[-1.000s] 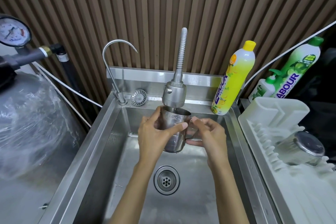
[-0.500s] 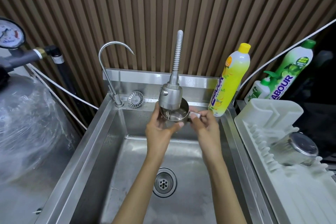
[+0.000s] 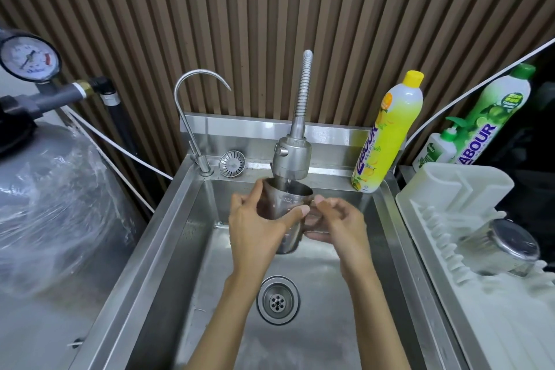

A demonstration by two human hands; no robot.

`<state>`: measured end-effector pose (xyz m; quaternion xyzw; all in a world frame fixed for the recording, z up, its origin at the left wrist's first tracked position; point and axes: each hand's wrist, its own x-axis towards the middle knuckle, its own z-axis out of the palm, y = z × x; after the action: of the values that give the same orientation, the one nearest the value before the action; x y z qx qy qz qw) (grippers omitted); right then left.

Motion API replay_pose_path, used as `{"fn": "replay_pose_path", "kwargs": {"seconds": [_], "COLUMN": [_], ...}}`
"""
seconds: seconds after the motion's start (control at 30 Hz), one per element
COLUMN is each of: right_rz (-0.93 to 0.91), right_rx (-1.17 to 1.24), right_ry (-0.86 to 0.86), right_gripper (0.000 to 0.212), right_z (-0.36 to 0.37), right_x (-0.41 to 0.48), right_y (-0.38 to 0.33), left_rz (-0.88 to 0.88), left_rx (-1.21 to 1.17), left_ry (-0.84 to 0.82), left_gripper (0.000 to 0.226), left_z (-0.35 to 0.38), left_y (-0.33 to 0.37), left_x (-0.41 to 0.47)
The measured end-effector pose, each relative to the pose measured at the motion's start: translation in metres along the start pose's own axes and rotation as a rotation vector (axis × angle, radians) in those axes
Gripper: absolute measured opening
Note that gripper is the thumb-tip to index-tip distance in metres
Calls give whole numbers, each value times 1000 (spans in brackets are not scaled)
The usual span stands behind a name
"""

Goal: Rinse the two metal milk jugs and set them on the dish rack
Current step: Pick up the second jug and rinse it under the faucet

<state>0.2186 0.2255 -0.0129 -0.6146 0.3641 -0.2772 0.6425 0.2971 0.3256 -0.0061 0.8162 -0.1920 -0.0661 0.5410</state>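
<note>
A: Two hands are on one metal milk jug (image 3: 286, 213). The left hand (image 3: 255, 228) wraps its grip round the jug's side, thumb across the front. The right hand (image 3: 339, 224) has its grip pinched on the handle side, just right of the left one.

B: Where is the jug?

A: Up over the sink (image 3: 168, 237), right under the sprayer tap (image 3: 291, 159). A thin bit of water seems to run into it, but it is hard to be sure.

B: And the other jug?

A: It lies on its side on the white dish rack (image 3: 450, 198), well off to the right of both grips. That second jug (image 3: 504, 246) looks done, I think.

B: Will this one be hard to hold?

A: I guess it is stiff and light, but wet steel is slippy. Water inside makes it heavier. The handle is the best place to hold, with the other grip round the body.
</note>
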Motion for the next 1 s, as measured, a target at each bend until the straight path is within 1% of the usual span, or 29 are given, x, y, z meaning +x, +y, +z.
{"fn": "replay_pose_path", "kwargs": {"seconds": [0.07, 0.1, 0.13, 0.17, 0.23, 0.3, 0.33, 0.37, 0.47, 0.53, 0.6, 0.67, 0.77, 0.8, 0.87, 0.97, 1.0], "right_rz": [-26, -38, -56, -80, -152, -245, -287, -306, -298, -250, -196, -125, -38, -25, -15, -41, -55], "right_rx": [-186, -272, -348, -414, -501, -523, -493, -440, -242, -144, -39, 108, 294, 303, 229, 62, 16], "right_ry": [64, 80, 97, 116, 145, 170, 176, 169, 85, -19, -95, -132, -192, -196, -171, -84, -51], "right_gripper": [20, 22, 25, 29, 29, 27, 25, 23, 22, 21, 20, 20, 15, 13, 12, 17, 18], "right_z": [-9, -14, -18, -21, -25, -25, -23, -21, -18, -17, -13, -5, 2, 2, 3, 2, 0], "right_x": [8, 9, 9, 8, 5, 3, 1, 0, 3, 9, 16, 16, 10, 9, 6, 2, 2], "right_y": [-3, -6, -10, -13, -18, -20, -22, -23, -22, -17, -8, 1, 6, 6, 4, -3, -6], "left_rz": [-39, -67, -98, -126, -166, -186, -182, -165, -77, -20, 68, 168, 237, 244, 202, 74, 60], "left_rx": [-8, -38, -97, -167, -306, -466, -532, -579, -649, -628, -538, -409, -252, -186, -64, 4, 17], "left_ry": [-102, -156, -216, -274, -358, -369, -357, -333, -218, -152, -89, -44, -31, -22, -3, -7, -22], "left_gripper": [43, 34, 30, 31, 39, 33, 35, 43, 71, 83, 91, 88, 89, 89, 88, 80, 74], "left_z": [4, 7, 10, 15, 22, 31, 35, 39, 45, 42, 33, 21, 7, 3, -2, -5, -4], "left_y": [-4, -7, -11, -14, -17, -16, -14, -13, -12, -10, -8, -5, 1, 4, 11, 17, 18], "left_x": [2, 3, 4, 4, 6, 8, 8, 9, 14, 19, 22, 21, 15, 14, 14, 12, 10]}}
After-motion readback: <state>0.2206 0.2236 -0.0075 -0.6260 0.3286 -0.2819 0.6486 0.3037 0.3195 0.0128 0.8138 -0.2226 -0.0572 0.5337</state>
